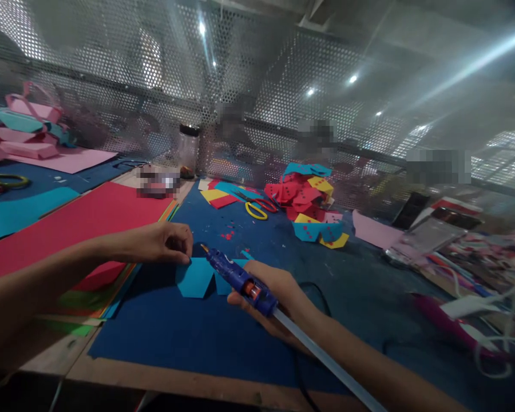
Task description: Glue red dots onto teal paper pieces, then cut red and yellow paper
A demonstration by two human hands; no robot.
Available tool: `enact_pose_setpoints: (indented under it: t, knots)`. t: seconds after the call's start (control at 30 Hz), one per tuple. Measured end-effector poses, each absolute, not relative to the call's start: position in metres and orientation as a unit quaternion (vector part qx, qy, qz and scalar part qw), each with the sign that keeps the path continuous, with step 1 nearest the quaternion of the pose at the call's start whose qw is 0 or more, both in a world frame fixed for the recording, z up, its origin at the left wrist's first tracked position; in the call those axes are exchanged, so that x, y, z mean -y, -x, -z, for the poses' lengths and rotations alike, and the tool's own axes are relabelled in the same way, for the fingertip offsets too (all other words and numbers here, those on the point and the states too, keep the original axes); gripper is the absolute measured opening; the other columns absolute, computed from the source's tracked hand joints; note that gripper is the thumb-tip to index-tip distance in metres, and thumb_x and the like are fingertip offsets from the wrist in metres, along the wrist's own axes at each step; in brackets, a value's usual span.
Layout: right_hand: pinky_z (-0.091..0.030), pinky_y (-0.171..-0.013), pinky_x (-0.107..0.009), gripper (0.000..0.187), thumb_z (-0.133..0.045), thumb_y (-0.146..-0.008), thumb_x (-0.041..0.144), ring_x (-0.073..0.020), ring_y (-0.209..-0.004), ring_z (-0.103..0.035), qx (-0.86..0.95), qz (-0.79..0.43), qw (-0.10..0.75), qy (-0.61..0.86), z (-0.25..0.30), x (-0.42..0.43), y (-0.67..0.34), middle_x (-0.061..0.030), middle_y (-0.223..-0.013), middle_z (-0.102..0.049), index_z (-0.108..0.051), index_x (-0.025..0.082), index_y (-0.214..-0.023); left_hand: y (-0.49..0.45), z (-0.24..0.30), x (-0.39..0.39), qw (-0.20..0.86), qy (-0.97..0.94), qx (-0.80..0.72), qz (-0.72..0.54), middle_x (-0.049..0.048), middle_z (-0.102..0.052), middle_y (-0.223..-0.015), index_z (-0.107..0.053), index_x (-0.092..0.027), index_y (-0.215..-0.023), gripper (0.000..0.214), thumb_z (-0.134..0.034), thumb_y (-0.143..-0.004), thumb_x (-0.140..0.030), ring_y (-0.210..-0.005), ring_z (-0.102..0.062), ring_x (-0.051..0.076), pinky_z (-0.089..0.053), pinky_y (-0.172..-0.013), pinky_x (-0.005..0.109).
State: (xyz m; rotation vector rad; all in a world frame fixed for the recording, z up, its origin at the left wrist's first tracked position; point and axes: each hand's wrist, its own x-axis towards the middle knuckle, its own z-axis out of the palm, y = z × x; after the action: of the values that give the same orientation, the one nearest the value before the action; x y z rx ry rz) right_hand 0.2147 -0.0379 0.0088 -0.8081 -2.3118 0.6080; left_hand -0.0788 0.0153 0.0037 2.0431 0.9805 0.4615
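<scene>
My right hand [274, 292] is wrapped around a blue hot glue gun [236, 274], with a long translucent glue stick [321, 349] running out of its back. The nozzle points up and left, above the top edge of a light-blue paper cutout [195, 279]. That cutout lies on the dark blue work surface, its right part hidden behind the glue gun and my right hand. With fingers curled, my left hand [174, 243] grips the cutout's upper left corner.
Red paper sheets [133, 209] are stacked at left. Scissors [257, 210] lie beyond, beside a pile of red, blue and yellow paper pieces [300, 197]. A lidded jar [189, 150] stands by the mesh partition [249, 74]. A purple tool [450, 326] and white cables sit at right.
</scene>
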Motion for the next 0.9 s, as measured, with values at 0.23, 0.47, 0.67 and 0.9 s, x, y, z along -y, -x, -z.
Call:
enact_pose_setpoints:
  t: [0.23, 0.47, 0.67, 0.9]
  knots:
    - [-0.04, -0.06, -0.021, 0.017, -0.068, -0.09, 0.03, -0.0099, -0.062, -0.051, 0.901, -0.201, 0.267, 0.276, -0.001, 0.04, -0.222, 0.0034, -0.077, -0.059, -0.053, 0.022, -0.085, 0.081, 0.006, -0.023, 0.455, -0.761, -0.385, -0.256, 0.0013, -0.066, -0.087, -0.069, -0.02, -0.086, 0.024, -0.071, -0.086, -0.044, -0.077, -0.058, 0.016, -0.044, -0.067, 0.027]
    - [-0.036, -0.056, -0.022, 0.025, -0.063, -0.093, 0.035, -0.0103, -0.058, -0.048, 0.895, -0.187, 0.279, 0.292, -0.009, 0.042, -0.217, 0.0033, -0.071, -0.056, -0.05, 0.022, -0.076, 0.076, 0.004, -0.021, 0.439, -0.727, -0.427, -0.31, 0.0019, -0.067, -0.084, -0.07, -0.019, -0.085, 0.029, -0.076, -0.08, -0.046, -0.077, -0.061, 0.016, -0.047, -0.068, 0.028]
    - [-0.035, -0.057, -0.022, 0.027, -0.062, -0.094, 0.039, -0.0098, -0.057, -0.049, 0.899, -0.178, 0.27, 0.297, -0.004, 0.038, -0.219, 0.0035, -0.071, -0.056, -0.05, 0.021, -0.077, 0.07, 0.001, -0.017, 0.472, -0.698, -0.442, -0.308, 0.0004, -0.066, -0.074, -0.067, -0.017, -0.084, 0.032, -0.077, -0.078, -0.047, -0.066, -0.062, 0.014, -0.05, -0.061, 0.027]
    - [-0.032, -0.054, -0.021, 0.028, -0.063, -0.093, 0.037, -0.0091, -0.054, -0.045, 0.901, -0.17, 0.264, 0.3, -0.004, 0.038, -0.218, 0.0042, -0.069, -0.054, -0.047, 0.022, -0.076, 0.069, 0.003, -0.018, 0.482, -0.686, -0.437, -0.326, 0.0001, -0.065, -0.072, -0.066, -0.016, -0.084, 0.031, -0.076, -0.08, -0.046, -0.063, -0.064, 0.014, -0.052, -0.058, 0.026]
